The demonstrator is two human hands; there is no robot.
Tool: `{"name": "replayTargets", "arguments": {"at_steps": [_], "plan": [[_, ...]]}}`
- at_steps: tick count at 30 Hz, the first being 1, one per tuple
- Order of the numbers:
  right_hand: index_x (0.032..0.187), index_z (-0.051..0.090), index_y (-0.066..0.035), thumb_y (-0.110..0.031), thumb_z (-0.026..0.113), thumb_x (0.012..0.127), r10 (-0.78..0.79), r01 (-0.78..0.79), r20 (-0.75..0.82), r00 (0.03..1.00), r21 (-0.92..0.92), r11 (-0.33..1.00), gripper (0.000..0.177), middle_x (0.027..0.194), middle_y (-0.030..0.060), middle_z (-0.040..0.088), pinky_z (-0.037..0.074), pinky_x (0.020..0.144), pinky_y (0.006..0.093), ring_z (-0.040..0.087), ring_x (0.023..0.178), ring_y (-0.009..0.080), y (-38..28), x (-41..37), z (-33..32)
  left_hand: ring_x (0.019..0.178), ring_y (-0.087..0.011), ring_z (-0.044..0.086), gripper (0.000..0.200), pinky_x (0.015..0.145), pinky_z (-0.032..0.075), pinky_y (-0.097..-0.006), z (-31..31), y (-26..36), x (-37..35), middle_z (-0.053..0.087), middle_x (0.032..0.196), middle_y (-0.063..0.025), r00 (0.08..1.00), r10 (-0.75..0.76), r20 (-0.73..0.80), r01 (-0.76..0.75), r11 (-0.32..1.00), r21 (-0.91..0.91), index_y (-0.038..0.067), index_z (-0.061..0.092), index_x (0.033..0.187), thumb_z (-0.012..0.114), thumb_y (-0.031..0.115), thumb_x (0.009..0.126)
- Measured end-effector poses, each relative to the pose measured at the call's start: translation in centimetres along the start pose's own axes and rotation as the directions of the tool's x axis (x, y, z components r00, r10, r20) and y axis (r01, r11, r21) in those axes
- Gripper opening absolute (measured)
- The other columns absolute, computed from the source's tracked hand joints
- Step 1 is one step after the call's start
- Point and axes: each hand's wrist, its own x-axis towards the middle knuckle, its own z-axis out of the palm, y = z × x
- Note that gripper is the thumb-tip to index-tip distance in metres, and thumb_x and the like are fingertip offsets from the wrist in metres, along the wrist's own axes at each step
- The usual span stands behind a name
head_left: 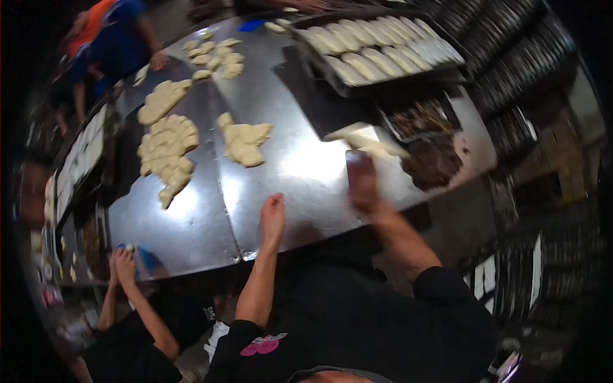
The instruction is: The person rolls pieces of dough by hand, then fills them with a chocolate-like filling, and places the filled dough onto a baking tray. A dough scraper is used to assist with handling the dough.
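Near the table's front edge, my left hand (273,216) is raised with its fingers curled together; whatever they may hold is too small to make out. Blurred by motion, my right hand (366,199) grips a flat reddish-brown block (359,167). Just beyond the block lies a thin, pale stretched piece of dough (365,136). To its right, a dark brown crumbly mound (431,162) touches a tray of brown filling (418,119). Portioned dough (245,140) lies on the metal table (306,217), left of and beyond my hands.
A large tray (357,84) of long dough pieces stands at the back right, and another (82,163) at the far left. More dough clusters (167,150) sit left of centre. Two co-worker's hands (122,265) work at front left; another person (118,38) stands at back left. Racks (520,70) line the right.
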Motion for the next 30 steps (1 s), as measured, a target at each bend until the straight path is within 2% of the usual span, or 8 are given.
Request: {"name": "replayTargets", "arguments": {"at_steps": [2, 3, 8, 9, 19, 25, 27, 30], "plan": [[0.119, 0.053, 0.003, -0.029, 0.058, 0.087, 0.352, -0.247, 0.825, 0.443, -0.265, 0.932, 0.045, 0.117, 0.0200, 0.056, 0.047, 0.084, 0.0479, 0.058, 0.103, 0.0321, -4.9, -5.3, 1.3, 0.114, -0.0246, 0.053, 0.032, 0.095, 0.042, -0.0350, 2.5, 0.7, 1.2, 0.056, 0.123, -0.0163, 0.948, 0.277, -0.159, -0.255, 0.956, 0.146, 0.000, 0.058, 0.118, 0.057, 0.011, 0.088], [0.121, 0.051, 0.004, -0.034, 0.062, 0.084, -0.030, 0.217, 0.612, 0.790, -0.234, 0.948, 0.054, 0.126, 0.0223, 0.051, 0.046, 0.088, 0.0457, 0.053, 0.112, 0.0333, -5.3, -10.1, 0.9, 0.124, -0.0298, 0.048, 0.036, 0.102, 0.037, -0.0405, 3.8, 1.8, 1.5, 0.050, 0.132, -0.0208, 0.884, 0.431, -0.180, -0.370, 0.882, 0.294, 0.000, 0.056, 0.122, 0.058, 0.011, 0.088], [0.076, 0.063, 0.000, -0.022, 0.062, 0.081, 0.447, -0.399, 0.741, 0.501, -0.260, 0.879, 0.022, 0.091, 0.0182, 0.063, 0.052, 0.073, 0.0450, 0.062, 0.087, 0.0344, -2.1, -7.6, -3.3, 0.141, -0.0387, 0.018, 0.062, 0.112, 0.013, -0.0572, 9.7, 2.1, 1.8, 0.023, 0.150, -0.0263, 0.782, 0.587, 0.210, -0.436, 0.274, 0.857, -0.007, 0.035, 0.138, 0.053, 0.028, 0.090], [0.080, 0.062, -0.001, -0.017, 0.059, 0.080, 0.366, -0.273, 0.496, 0.787, -0.253, 0.928, 0.016, 0.076, 0.0167, 0.061, 0.052, 0.066, 0.0452, 0.062, 0.073, 0.0353, 1.5, -7.5, -4.9, 0.143, -0.0396, 0.011, 0.071, 0.111, 0.007, -0.0610, 10.3, 1.8, 2.0, 0.016, 0.153, -0.0263, 0.795, 0.517, 0.317, -0.464, 0.183, 0.867, -0.009, 0.027, 0.142, 0.051, 0.034, 0.092], [0.085, 0.061, -0.002, -0.007, 0.057, 0.078, 0.374, -0.007, 0.247, 0.894, -0.827, 0.562, 0.009, 0.080, 0.0108, 0.058, 0.048, 0.069, 0.0365, 0.057, 0.079, 0.0260, 17.2, -6.8, -10.4, 0.144, -0.0402, 0.007, 0.074, 0.111, 0.004, -0.0617, 10.3, 1.3, 2.4, 0.013, 0.153, -0.0283, 0.814, 0.462, 0.353, -0.454, 0.127, 0.882, -0.010, 0.025, 0.143, 0.049, 0.039, 0.092], [0.089, 0.067, -0.004, -0.004, 0.055, 0.080, 0.607, -0.197, 0.454, 0.652, -0.671, 0.715, 0.014, 0.086, 0.0180, 0.064, 0.052, 0.066, 0.0403, 0.066, 0.079, 0.0279, 18.0, -5.7, -12.5, 0.141, -0.0425, 0.016, 0.074, 0.113, 0.014, -0.0557, 9.0, -0.1, -2.7, 0.023, 0.148, -0.0306, 0.752, 0.523, 0.402, -0.649, 0.484, 0.587, -0.010, 0.030, 0.140, 0.061, 0.032, 0.086], [0.096, 0.068, -0.003, -0.005, 0.062, 0.082, 0.868, -0.732, 0.466, 0.172, -0.528, 0.430, 0.016, 0.087, 0.0123, 0.067, 0.052, 0.067, 0.0314, 0.065, 0.074, 0.0177, 16.0, -2.0, -11.8, 0.139, -0.0430, 0.021, 0.076, 0.113, 0.020, -0.0534, 9.1, 0.8, -5.3, 0.028, 0.145, -0.0299, 0.712, 0.379, 0.592, -0.697, 0.277, 0.661, -0.008, 0.034, 0.138, 0.063, 0.037, 0.084], [0.104, 0.064, 0.004, -0.006, 0.065, 0.085, 0.692, -0.972, 0.684, 0.230, 0.132, 0.193, 0.022, 0.088, 0.0080, 0.066, 0.053, 0.067, 0.0267, 0.063, 0.076, 0.0144, 12.4, 0.9, -7.2, 0.141, -0.0422, 0.018, 0.079, 0.113, 0.019, -0.0534, 8.9, 2.0, -5.5, 0.026, 0.148, -0.0277, 0.722, 0.362, 0.590, -0.672, 0.164, 0.722, -0.005, 0.032, 0.140, 0.062, 0.044, 0.085]]}}
